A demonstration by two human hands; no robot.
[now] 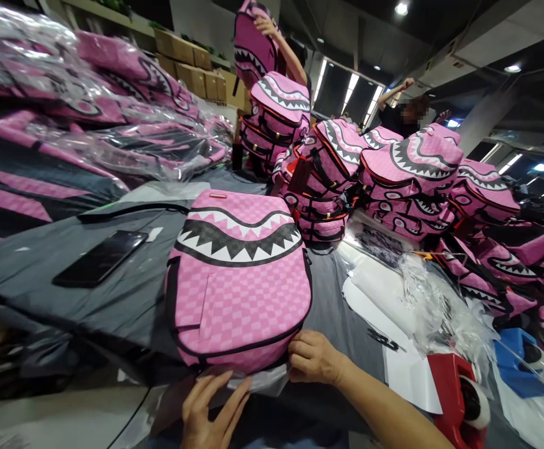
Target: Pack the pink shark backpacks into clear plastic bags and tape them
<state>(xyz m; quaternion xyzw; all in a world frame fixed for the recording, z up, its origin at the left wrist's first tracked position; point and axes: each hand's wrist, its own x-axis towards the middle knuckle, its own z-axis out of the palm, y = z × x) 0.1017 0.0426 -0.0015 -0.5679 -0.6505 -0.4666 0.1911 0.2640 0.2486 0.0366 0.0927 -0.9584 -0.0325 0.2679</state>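
To your left, a black phone (100, 259) lies on the grey-covered surface (126, 318). Your left hand (210, 408), fingers partly spread, touches clear plastic (269, 379) at the bottom edge of the pink backpack (248, 299) — whether it grips, I cannot tell. The backpack lies front up before you. Your right hand (316, 357) curls its fingers closed on the plastic by the lower right corner — well left of a red tape dispenser (445, 380).

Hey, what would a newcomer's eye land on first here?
Most likely the pink backpack, front and centre, with a toothy mouth print across its upper front. At its bottom edge, the left hand and right hand are by some clear plastic. Behind, matching backpacks are piled high.
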